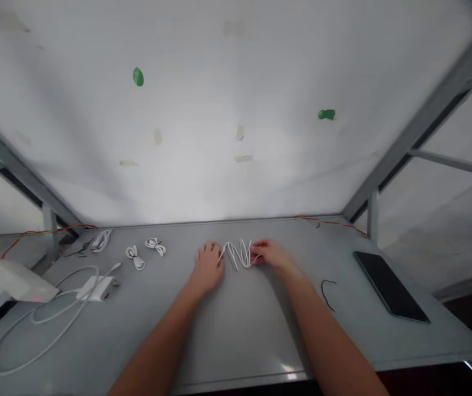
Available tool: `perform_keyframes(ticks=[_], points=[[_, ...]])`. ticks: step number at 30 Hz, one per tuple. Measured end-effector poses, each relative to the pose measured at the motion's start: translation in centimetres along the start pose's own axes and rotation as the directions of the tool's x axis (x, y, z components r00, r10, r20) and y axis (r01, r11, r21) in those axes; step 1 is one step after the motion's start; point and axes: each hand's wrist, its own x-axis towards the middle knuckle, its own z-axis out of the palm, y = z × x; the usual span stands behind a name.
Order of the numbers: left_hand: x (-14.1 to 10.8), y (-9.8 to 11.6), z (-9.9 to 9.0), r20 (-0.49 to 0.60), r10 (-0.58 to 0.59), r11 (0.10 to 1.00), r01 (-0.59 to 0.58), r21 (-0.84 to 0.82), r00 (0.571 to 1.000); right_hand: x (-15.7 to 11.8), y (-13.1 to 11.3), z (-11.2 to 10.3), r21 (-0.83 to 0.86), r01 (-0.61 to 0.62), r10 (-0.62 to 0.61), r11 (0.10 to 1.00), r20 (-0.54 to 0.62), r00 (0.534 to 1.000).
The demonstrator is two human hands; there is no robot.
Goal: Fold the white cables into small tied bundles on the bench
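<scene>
A white cable (239, 254) lies folded in several loops on the grey table (227, 330), between my two hands. My left hand (209, 265) rests on the table at the loops' left end, fingers pinching the cable there. My right hand (269, 254) grips the loops' right end. Both forearms reach in from the bottom edge.
Three small bundled white cables (135, 257) (155, 245) (101, 240) lie at the back left. A white charger (95, 287) with a long loose cable (42, 324) lies left. A dark tablet (390, 286) sits right, a thin black wire (327, 291) beside it. White wall behind.
</scene>
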Motion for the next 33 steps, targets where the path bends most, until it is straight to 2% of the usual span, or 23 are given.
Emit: perform_keyframes(ticks=[3,7,10,13,16,20,23,25,27,29,31,33], points=[[-0.6,1.2,1.3,0.001,0.100,0.994,-0.100,-0.035,0.995,-0.5,0.7,1.9,-0.074,-0.024,0.035,0.997,0.152,0.988],[-0.7,1.4,2.0,-0.048,0.149,0.966,-0.155,-0.205,0.988,-1.2,1.1,3.9,-0.080,0.006,0.012,0.997,0.222,0.975],[-0.7,1.4,1.7,-0.163,0.166,0.870,-0.223,-0.441,0.972,-1.8,1.1,4.9,0.010,0.037,-0.038,0.999,0.310,0.950],[-0.9,1.8,0.9,-0.277,0.142,0.783,-0.279,-0.556,0.950,-2.4,0.6,5.1,0.145,0.068,-0.119,0.987,0.381,0.917],[-1.4,2.4,0.0,-0.284,0.088,0.758,-0.249,-0.602,0.955,-2.7,0.0,4.9,0.207,0.097,-0.164,0.974,0.341,0.926],[-1.6,2.5,-0.8,-0.267,0.055,0.784,-0.207,-0.585,0.962,-2.7,-0.7,4.2,0.206,0.098,-0.161,0.974,0.313,0.936],[-0.9,1.4,-1.0,-0.264,-0.080,0.784,-0.103,-0.613,0.961,-2.5,-0.6,3.2,0.195,0.034,-0.099,0.980,0.333,0.938],[-0.3,-0.1,-1.3,-0.256,-0.248,0.741,0.013,-0.671,0.934,-2.4,-0.5,2.2,0.174,-0.022,-0.033,0.985,0.305,0.952],[0.2,-2.3,-1.8,-0.247,-0.409,0.675,0.109,-0.730,0.878,-2.2,-0.5,0.7,0.155,-0.041,0.007,0.987,0.217,0.976],[0.6,-4.8,-2.6,-0.259,-0.535,0.612,0.157,-0.775,0.804,-1.9,-0.8,-1.2,0.170,0.000,-0.010,0.985,0.055,0.998],[0.8,-6.9,-3.4,-0.254,-0.628,0.545,0.182,-0.819,0.735,-1.5,-1.2,-3.2,0.196,0.073,-0.049,0.978,-0.122,0.991],[1.0,-8.1,-4.0,-0.226,-0.667,0.531,0.240,-0.813,0.710,-1.3,-1.6,-4.8,0.206,0.118,-0.070,0.971,-0.224,0.972]])
